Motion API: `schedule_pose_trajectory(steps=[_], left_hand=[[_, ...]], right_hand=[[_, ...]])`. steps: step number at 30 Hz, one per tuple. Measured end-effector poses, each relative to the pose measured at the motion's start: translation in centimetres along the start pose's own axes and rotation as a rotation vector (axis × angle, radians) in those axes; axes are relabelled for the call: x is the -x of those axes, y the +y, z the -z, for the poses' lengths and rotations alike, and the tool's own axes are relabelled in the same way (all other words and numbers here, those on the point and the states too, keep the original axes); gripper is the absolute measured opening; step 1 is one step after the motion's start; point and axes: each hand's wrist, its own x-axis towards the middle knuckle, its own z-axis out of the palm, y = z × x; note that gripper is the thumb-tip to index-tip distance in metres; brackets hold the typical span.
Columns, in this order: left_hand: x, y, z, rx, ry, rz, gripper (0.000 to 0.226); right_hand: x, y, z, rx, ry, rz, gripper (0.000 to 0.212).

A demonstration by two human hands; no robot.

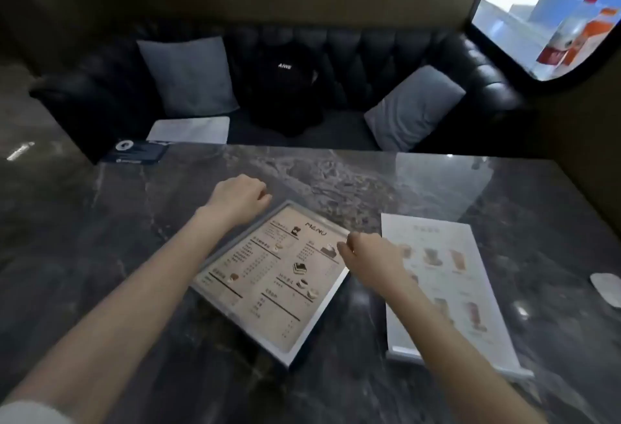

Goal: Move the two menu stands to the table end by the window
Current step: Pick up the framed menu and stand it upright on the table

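A beige menu stand (268,275) headed "MENU", in a clear frame, lies tilted on the dark marble table (100,238) in front of me. My left hand (237,200) is curled at its upper left edge, close to the far corner. My right hand (368,255) pinches its right edge near the top right corner. A second, white menu stand (447,255) with drink pictures lies flat just to the right, partly under my right forearm. The window (551,10) is at the upper right, beyond the table's right end.
A black tufted sofa (369,54) runs behind the table with two grey cushions (188,77) and a black backpack (282,87). A dark card (137,151) lies at the table's far left corner. A white object (608,287) sits at the right edge.
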Motion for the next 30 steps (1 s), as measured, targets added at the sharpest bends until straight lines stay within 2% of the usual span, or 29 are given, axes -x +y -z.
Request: schedule_pose_trajectory(steps=[5, 8, 12, 14, 16, 18, 21, 26, 30], left_hand=[[1.3, -1.2, -5.5, 0.016, 0.056, 0.015, 0.033], [1.5, -2.4, -8.2, -0.062, -0.039, 0.051, 0.046], [1.8, -3.4, -10.5, -0.196, -0.239, 0.108, 0.062], [1.7, -4.1, -11.3, -0.078, -0.314, 0.172, 0.067], [1.4, -4.8, -11.6, 0.209, -0.368, 0.288, 0.068], [1.4, -5.1, -11.3, 0.414, -0.374, 0.372, 0.055], [1.4, -5.1, -10.6, 0.573, -0.348, 0.429, 0.041], [1.4, -5.1, -10.1, 0.752, -0.373, 0.514, 0.039], [1.5, -4.7, -9.6, 0.838, -0.417, 0.592, 0.034]], right_hand=[[2.0, 0.2, -5.4, -0.131, 0.057, -0.126, 0.030], [2.7, 0.5, -7.9, -0.260, 0.098, -0.161, 0.038], [3.5, 0.3, -10.1, -0.620, 0.114, -0.272, 0.044], [3.7, 0.2, -10.4, -0.804, 0.110, -0.345, 0.039], [3.9, 0.0, -10.2, -0.983, 0.048, -0.432, 0.030], [3.7, 0.0, -10.4, -1.070, -0.005, -0.493, 0.024], [3.1, 0.6, -10.5, -1.255, -0.091, -0.591, 0.029], [2.6, 1.6, -9.9, -1.583, -0.319, -0.678, 0.023], [2.2, 1.4, -9.8, -1.592, -0.370, -0.679, 0.011]])
